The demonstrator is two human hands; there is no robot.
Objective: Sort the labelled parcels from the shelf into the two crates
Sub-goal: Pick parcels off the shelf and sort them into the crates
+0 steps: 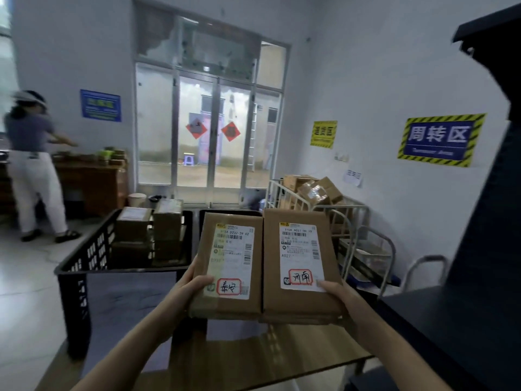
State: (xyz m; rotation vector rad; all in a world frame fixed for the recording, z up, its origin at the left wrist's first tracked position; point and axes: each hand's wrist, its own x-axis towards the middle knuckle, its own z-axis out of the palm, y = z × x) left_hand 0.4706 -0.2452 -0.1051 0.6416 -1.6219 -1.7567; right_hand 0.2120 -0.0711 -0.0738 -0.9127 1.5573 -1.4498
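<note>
Hands [194,283] [335,292] grip two flat, brown cardboard parcels [228,266] [301,263].

Both your arms come up from the bottom of the frame, forearms bare and angled in toward the centre. Your left hand [194,283] grips a parcel [229,266], thumb on top. Your right hand [337,296] does the same with another parcel [300,266], thumb on its label corner.
</note>
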